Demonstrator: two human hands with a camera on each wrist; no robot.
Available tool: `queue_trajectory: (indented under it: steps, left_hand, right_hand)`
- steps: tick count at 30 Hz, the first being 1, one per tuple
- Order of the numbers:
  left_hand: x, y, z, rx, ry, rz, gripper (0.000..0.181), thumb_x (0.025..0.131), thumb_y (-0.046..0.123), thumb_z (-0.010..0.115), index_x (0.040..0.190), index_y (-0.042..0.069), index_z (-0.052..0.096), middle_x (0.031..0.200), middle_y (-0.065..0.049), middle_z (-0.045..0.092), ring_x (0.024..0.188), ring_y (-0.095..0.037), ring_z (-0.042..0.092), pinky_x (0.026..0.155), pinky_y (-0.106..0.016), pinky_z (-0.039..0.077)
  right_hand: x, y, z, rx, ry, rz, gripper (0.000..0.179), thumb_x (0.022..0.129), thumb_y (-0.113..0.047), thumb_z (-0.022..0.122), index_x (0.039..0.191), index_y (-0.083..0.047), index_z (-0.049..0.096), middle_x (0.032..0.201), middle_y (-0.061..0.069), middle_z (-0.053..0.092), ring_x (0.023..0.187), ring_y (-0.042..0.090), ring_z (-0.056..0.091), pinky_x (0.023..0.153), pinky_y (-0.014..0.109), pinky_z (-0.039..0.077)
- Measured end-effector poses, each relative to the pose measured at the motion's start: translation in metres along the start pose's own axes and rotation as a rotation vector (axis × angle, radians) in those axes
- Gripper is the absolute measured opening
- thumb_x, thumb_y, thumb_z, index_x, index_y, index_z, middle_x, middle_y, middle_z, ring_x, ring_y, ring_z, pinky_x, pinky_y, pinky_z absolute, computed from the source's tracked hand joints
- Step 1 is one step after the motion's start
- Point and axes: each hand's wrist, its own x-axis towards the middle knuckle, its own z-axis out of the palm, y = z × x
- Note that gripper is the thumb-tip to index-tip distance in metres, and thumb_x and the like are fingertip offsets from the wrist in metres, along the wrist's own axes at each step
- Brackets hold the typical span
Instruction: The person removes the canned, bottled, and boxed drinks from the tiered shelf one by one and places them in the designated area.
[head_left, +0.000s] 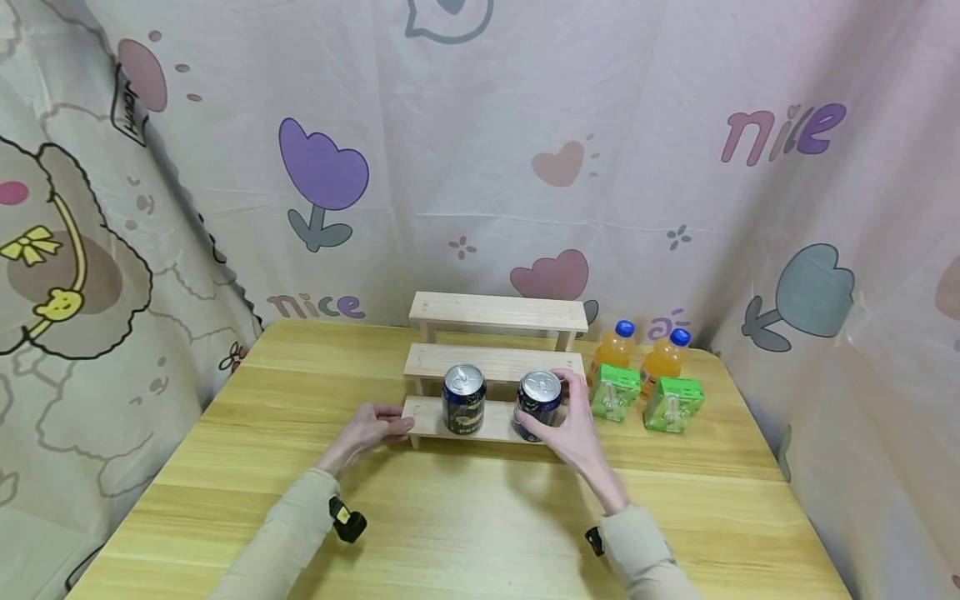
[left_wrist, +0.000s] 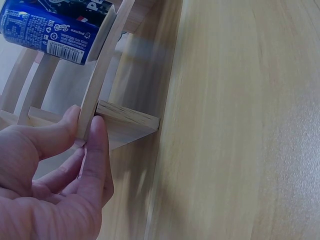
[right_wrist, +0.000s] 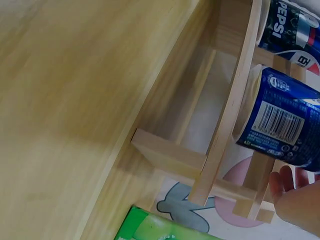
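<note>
Two dark blue Pepsi cans stand side by side, a gap between them, on the lowest step of a three-step wooden rack (head_left: 498, 310). With my right hand (head_left: 579, 433) I grasp the right can (head_left: 540, 390), thumb at its front, fingers round its far side; the left can (head_left: 463, 402) stands untouched. My left hand (head_left: 370, 429) pinches the left end of that lowest step between thumb and fingers. Right of the rack, on the table (head_left: 480, 525), stand two orange bottles (head_left: 663, 360) with blue caps, two green cartons (head_left: 675, 406) before them.
</note>
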Motion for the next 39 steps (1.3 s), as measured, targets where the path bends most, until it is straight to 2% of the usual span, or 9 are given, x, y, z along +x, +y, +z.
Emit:
queue_trajectory:
  steps: [5, 12, 22, 30, 34, 39]
  left_hand:
    - [0.002, -0.002, -0.001, -0.003, 0.005, -0.002, 0.056, 0.094, 0.000, 0.067, 0.136, -0.023, 0.039, 0.110, -0.022, 0.065, 0.083, -0.013, 0.068, 0.083, -0.025, 0.065]
    - [0.001, -0.003, -0.002, -0.014, 0.002, -0.005, 0.056, 0.094, 0.001, 0.067, 0.137, -0.023, 0.039, 0.110, -0.021, 0.065, 0.083, -0.012, 0.068, 0.083, -0.024, 0.065]
    - [0.000, -0.001, -0.001, -0.024, 0.012, -0.012, 0.059, 0.093, 0.001, 0.068, 0.138, -0.023, 0.038, 0.115, -0.027, 0.064, 0.084, -0.013, 0.068, 0.084, -0.027, 0.065]
    - [0.003, -0.002, -0.002, -0.055, 0.005, -0.011, 0.057, 0.093, -0.001, 0.067, 0.137, -0.023, 0.038, 0.105, -0.017, 0.066, 0.081, -0.011, 0.068, 0.080, -0.022, 0.065]
    - [0.003, -0.003, -0.002, -0.053, 0.001, -0.010, 0.058, 0.093, -0.001, 0.066, 0.138, -0.024, 0.038, 0.105, -0.016, 0.066, 0.081, -0.012, 0.068, 0.080, -0.022, 0.065]
    - [0.004, -0.003, -0.001, -0.055, 0.003, -0.013, 0.057, 0.093, -0.002, 0.066, 0.137, -0.024, 0.038, 0.104, -0.015, 0.066, 0.081, -0.012, 0.068, 0.080, -0.022, 0.065]
  right_hand:
    - [0.001, -0.001, 0.004, 0.014, 0.025, 0.009, 0.082, 0.069, -0.020, 0.091, 0.136, -0.008, 0.045, 0.128, 0.012, 0.054, 0.115, 0.024, 0.052, 0.107, 0.043, 0.044]
    - [0.001, -0.003, 0.007, 0.056, 0.066, -0.009, 0.076, 0.069, -0.014, 0.090, 0.133, -0.004, 0.049, 0.127, 0.015, 0.058, 0.118, 0.032, 0.058, 0.109, 0.048, 0.048]
    - [0.001, -0.001, 0.009, 0.120, 0.101, -0.033, 0.074, 0.067, -0.009, 0.092, 0.130, -0.003, 0.054, 0.128, 0.017, 0.060, 0.124, 0.036, 0.060, 0.115, 0.054, 0.047]
    - [-0.001, -0.008, -0.001, 0.125, 0.116, -0.007, 0.076, 0.066, -0.003, 0.091, 0.132, 0.001, 0.053, 0.131, 0.019, 0.059, 0.126, 0.038, 0.058, 0.117, 0.053, 0.045]
    - [-0.003, -0.010, -0.010, 0.150, 0.102, 0.027, 0.079, 0.067, 0.000, 0.090, 0.135, 0.001, 0.050, 0.132, 0.017, 0.058, 0.124, 0.028, 0.058, 0.118, 0.047, 0.044]
    - [-0.004, -0.009, -0.024, 0.177, 0.112, 0.046, 0.076, 0.068, 0.002, 0.089, 0.134, 0.000, 0.051, 0.130, 0.012, 0.061, 0.115, 0.006, 0.057, 0.112, 0.025, 0.046]
